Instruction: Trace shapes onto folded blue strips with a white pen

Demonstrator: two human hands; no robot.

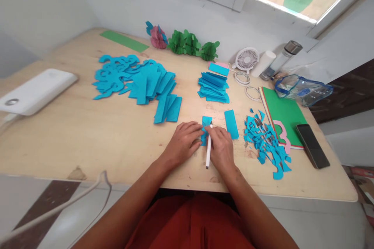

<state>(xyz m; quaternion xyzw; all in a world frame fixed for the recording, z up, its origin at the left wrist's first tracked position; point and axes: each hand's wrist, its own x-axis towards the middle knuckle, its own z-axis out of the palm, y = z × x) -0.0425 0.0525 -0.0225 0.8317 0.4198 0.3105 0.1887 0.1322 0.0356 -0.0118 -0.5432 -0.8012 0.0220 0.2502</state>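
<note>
A small blue paper strip (pixel 207 120) lies flat on the table in front of me. My left hand (pixel 184 142) rests at its left side, fingers curved, with the fingertips on the paper's edge. My right hand (pixel 221 146) is closed round a white pen (pixel 208 152), which lies along the strip's right side. The right fingertips touch the paper. Just right of that hand is another blue strip (pixel 231 124). Beyond the hands sits a stack of folded blue pieces (pixel 214 86).
Curly blue cutouts (pixel 112 76) and blue rectangles (pixel 150 81) are at the left. Blue scraps (pixel 264 138), a green book (pixel 282 113), a phone (pixel 312 146) and a pink cutout (pixel 283 134) lie right. A fan (pixel 247 60) and a bottle (pixel 280 61) stand behind; a power bank (pixel 37 91) is far left.
</note>
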